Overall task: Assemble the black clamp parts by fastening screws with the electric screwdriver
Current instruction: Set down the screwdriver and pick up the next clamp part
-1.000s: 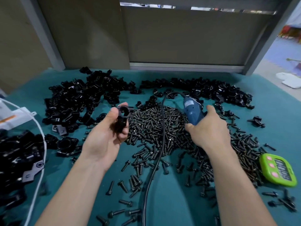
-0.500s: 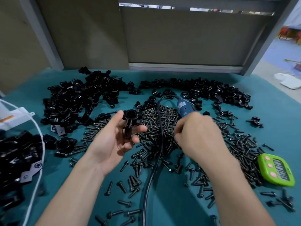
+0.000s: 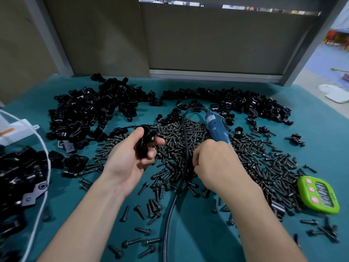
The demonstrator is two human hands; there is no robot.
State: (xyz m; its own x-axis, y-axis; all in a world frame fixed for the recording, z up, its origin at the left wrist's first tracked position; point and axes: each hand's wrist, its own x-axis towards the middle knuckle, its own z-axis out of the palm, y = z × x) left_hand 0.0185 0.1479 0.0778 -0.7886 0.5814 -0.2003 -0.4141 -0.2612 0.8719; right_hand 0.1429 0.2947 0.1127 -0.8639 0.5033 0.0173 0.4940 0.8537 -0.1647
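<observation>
The left hand (image 3: 130,159) has its fingers clamped on a black clamp (image 3: 145,142) just above the screws (image 3: 175,140) on the worktop (image 3: 188,242), the right hand (image 3: 217,163) curled round the screwdriver (image 3: 217,129), so probably best pinch out one screw while keeping the clamp's hole facing up.

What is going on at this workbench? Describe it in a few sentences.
A person works at a teal table. The left hand holds a black clamp part above a pile of loose screws. The right hand grips the blue electric screwdriver, fingers curled down among the screws; whether it has picked one up cannot be seen. The tool is apart from the clamp part. Heaps of clamp parts lie behind.
</observation>
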